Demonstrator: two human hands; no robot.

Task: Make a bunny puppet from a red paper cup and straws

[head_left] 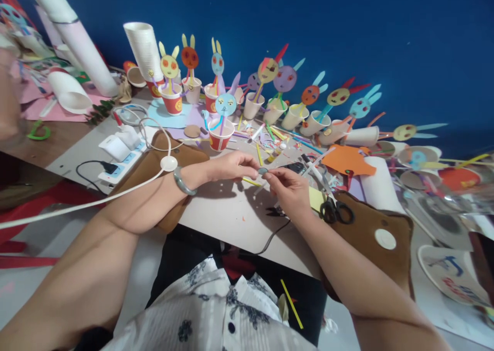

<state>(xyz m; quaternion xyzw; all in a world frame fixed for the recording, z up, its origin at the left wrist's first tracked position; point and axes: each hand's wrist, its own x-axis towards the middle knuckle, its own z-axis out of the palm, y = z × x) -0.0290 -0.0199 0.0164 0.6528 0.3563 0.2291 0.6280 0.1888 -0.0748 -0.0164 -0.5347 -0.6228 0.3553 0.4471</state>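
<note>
My left hand (pixel 235 166) and my right hand (pixel 288 190) meet over the table, fingertips pinched on opposite edges of a small grey-blue paper disc (pixel 263 171). Its face is mostly covered by my fingers. Just beyond them stands a red and white paper cup (pixel 221 135) with a blue paper rabbit head (pixel 226 104) on a stick. Under my right hand lie dark pliers (pixel 276 211). Close to my right wrist are black-handled scissors (pixel 337 211) beside a yellow paper pad (pixel 317 199).
Several paper-cup rabbits line the blue wall, one of them a yellow-headed rabbit (pixel 169 66). A power strip (pixel 124 167) with a white cable sits left. Brown pouches flank my arms, including the right brown pouch (pixel 370 248). Paper scraps and an orange paper sheet (pixel 347 159) lie behind my hands.
</note>
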